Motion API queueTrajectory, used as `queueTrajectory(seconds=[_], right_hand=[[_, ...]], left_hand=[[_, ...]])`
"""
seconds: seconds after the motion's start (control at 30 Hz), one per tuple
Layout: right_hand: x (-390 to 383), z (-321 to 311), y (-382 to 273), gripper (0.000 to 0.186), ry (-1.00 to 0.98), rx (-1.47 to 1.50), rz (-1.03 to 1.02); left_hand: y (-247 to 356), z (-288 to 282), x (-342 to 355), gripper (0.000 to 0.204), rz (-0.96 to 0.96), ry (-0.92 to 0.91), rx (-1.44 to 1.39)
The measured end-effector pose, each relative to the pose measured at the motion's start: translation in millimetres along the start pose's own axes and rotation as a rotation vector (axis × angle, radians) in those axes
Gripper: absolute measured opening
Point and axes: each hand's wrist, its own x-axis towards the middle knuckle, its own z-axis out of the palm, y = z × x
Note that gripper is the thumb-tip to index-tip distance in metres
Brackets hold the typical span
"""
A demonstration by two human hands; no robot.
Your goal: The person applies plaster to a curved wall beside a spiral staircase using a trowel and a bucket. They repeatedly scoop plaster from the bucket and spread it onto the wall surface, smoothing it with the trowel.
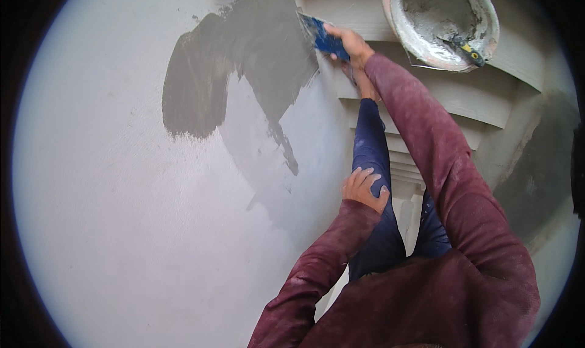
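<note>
My right hand (pixel 352 43) grips a wide blue putty knife (pixel 324 37), its edge against the white wall (pixel 122 196) at the border of a large patch of wet grey skim coat (pixel 262 43). My left hand (pixel 365 186) rests on my raised left leg, in dark blue trousers, with fingers apart and slightly bent, holding nothing. A round bucket (pixel 395 19) smeared with grey mix stands at the upper right, with a yellow-and-black handled tool (pixel 468 49) lying in it.
Concrete stairs (pixel 463 104) descend beneath me, with my bare left foot (pixel 365 86) on a step below the bucket. The wall takes up the whole left side. A dark grey coated surface (pixel 530 165) runs along the right.
</note>
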Motion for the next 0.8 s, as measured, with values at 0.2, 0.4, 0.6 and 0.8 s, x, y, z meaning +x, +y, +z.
queueTrajectory(seconds=[0.2, 0.4, 0.6, 0.8], right_hand=[[-38, 46, 5, 0.036, -0.173, -0.095, -0.048], [-172, 100, 26, 0.056, -0.475, -0.169, -0.103], [-155, 85, -12, 0.048, -0.360, 0.018, -0.163], [-85, 123, -53, 0.057, 0.012, -0.285, -0.585]], left_hand=[[0, 0, -3, 0.033, -0.051, -0.014, 0.009], [-1, 3, -1, 0.032, -0.133, -0.050, -0.045], [-2, 8, -4, 0.033, -0.131, -0.044, -0.010], [-4, -2, -8, 0.032, -0.103, 0.032, 0.007]])
